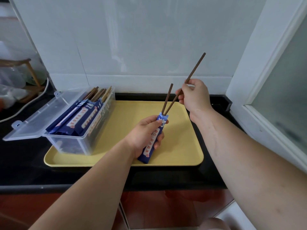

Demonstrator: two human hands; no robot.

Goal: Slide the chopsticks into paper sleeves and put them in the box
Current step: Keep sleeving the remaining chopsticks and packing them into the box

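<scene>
The lower ends of both chopsticks are hidden inside the blue paper sleeve (153, 140), so how far in they go cannot be seen. The left hand (144, 135) covers the middle of the sleeve, and its fingers are wrapped tight around it. The red writing on the sleeve is too small to read.

The sleeve's long side runs from low and near the person up and away, with its open mouth on top. It is held over the yellow tray (182, 146); whether its bottom end touches the tray cannot be told.

One chopstick (168, 98) stands nearly straight up out of the mouth. The long chopstick (194, 68) leans up and to the right, so the two make a V. The right hand (194, 97) pinches the long one at about its middle, fingers closed on it, and part of the stick is hidden behind them.

The clear box (79, 130) sits on the left part of the tray with its lid (33, 118) open and lying back to the left. Inside are more filled sleeves (83, 117), leaning with their stick tops pointing up and away. How many there are is hard to count.

Things at the far left are blurry and cut off by the edge.
</scene>
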